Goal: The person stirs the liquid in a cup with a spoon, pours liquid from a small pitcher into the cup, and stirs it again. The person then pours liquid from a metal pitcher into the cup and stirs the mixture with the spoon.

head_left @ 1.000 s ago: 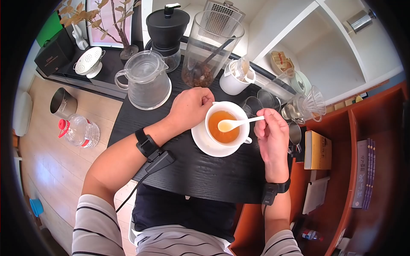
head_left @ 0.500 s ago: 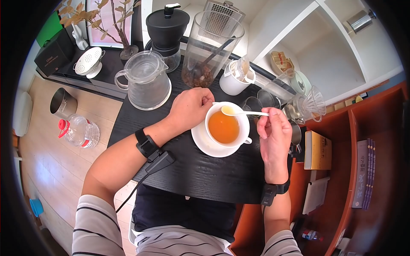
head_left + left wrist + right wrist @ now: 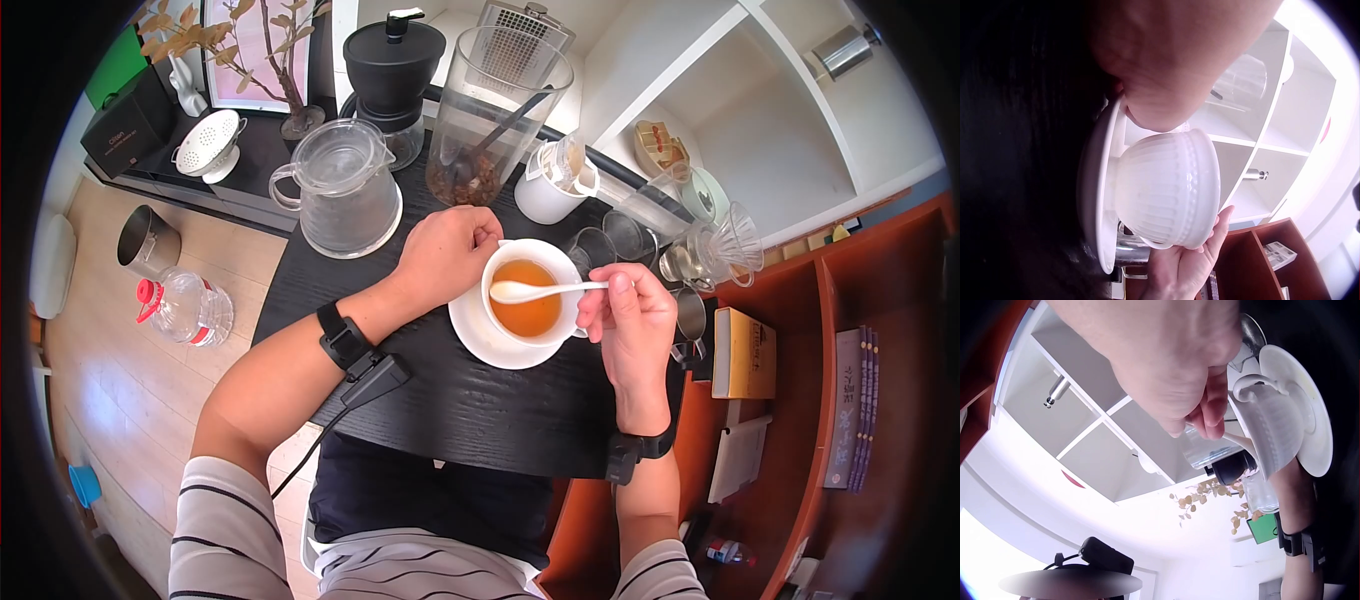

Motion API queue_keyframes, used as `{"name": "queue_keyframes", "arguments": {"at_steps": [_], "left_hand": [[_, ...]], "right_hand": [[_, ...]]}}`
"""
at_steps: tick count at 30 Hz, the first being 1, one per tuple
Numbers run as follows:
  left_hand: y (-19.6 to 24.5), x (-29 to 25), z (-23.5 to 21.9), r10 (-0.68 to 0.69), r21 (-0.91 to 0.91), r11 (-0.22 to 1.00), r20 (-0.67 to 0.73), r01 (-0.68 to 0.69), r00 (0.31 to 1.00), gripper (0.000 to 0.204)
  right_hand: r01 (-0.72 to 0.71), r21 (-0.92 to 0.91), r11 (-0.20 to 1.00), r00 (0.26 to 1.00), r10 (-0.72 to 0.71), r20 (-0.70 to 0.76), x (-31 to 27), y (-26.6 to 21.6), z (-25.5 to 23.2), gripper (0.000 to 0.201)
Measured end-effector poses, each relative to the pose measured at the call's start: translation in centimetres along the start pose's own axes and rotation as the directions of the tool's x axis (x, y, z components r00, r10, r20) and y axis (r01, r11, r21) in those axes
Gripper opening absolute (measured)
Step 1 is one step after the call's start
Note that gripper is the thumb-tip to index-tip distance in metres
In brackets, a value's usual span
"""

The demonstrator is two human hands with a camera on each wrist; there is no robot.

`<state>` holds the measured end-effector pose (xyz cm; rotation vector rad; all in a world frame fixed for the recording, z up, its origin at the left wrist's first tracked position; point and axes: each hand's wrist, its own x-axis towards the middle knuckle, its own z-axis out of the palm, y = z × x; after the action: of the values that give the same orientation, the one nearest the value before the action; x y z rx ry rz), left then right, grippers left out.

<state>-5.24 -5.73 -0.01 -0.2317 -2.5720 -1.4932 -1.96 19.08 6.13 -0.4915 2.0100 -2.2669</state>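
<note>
A white ribbed cup (image 3: 1160, 187) of amber liquid (image 3: 527, 313) stands on a white saucer (image 3: 478, 338). My right hand (image 3: 635, 320) pinches the handle end of a white spoon (image 3: 520, 292), just right of the rim. The spoon's bowl is over the liquid near the cup's left side. Curled at the far-left side of the cup, my left hand (image 3: 450, 255) holds it there with fingertips right at the rim. The left wrist view shows that hand (image 3: 1166, 81) low by the saucer's edge, its grip partly hidden.
A glass pitcher (image 3: 345, 190), coffee grinder (image 3: 393, 75), tall clear container (image 3: 490, 130) and white mug (image 3: 550, 190) stand behind the cup. Glassware (image 3: 690, 250) and a metal pitcher (image 3: 692, 315) are at right. A bookshelf (image 3: 790, 440) stands beside the table.
The spoon moved to the cup's far rim, then back down toward the left part of the liquid. My right hand moved with it and is now closer to the cup. The left hand stayed put.
</note>
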Motion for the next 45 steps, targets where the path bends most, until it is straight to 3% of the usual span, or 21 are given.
{"name": "queue_keyframes", "arguments": {"at_steps": [4,6,10,20,25,32,45], "left_hand": [[0.0,0.0,0.1,0.007,0.009,1.000,-0.008,-0.007,1.000,0.013],[-0.1,0.0,0.1,0.005,0.006,1.000,-0.009,-0.005,1.000,0.013],[-0.1,0.0,0.1,0.000,0.004,1.000,-0.009,0.000,1.000,0.013],[-0.2,0.0,0.2,0.020,-0.001,1.000,-0.018,-0.020,1.000,0.012],[-0.2,0.0,0.2,0.024,0.005,1.000,-0.020,-0.024,1.000,0.012],[-0.4,0.1,0.2,0.026,0.004,1.000,-0.015,-0.026,1.000,0.013],[0.1,0.1,0.0,-0.037,-0.020,0.999,0.010,0.037,0.999,0.015]], "right_hand": [[0.048,-0.060,0.997,0.998,-0.050,-0.028,0.0,-0.3,-0.4,0.027],[0.107,-0.175,0.979,0.984,-0.130,-0.126,0.2,-0.4,-0.6,0.027],[0.135,-0.252,0.958,0.976,-0.173,-0.133,0.7,-0.2,-0.9,0.027],[-0.155,-0.119,0.981,0.987,0.148,-0.065,0.9,1.0,-0.8,0.025],[-0.250,0.073,0.965,0.966,0.254,-0.046,1.1,1.1,-1.2,0.028],[-0.240,0.151,0.959,0.969,0.247,-0.024,1.1,0.3,-1.4,0.029],[-0.098,0.081,0.992,0.995,0.100,-0.021,1.2,-0.8,-2.5,0.032]]}}
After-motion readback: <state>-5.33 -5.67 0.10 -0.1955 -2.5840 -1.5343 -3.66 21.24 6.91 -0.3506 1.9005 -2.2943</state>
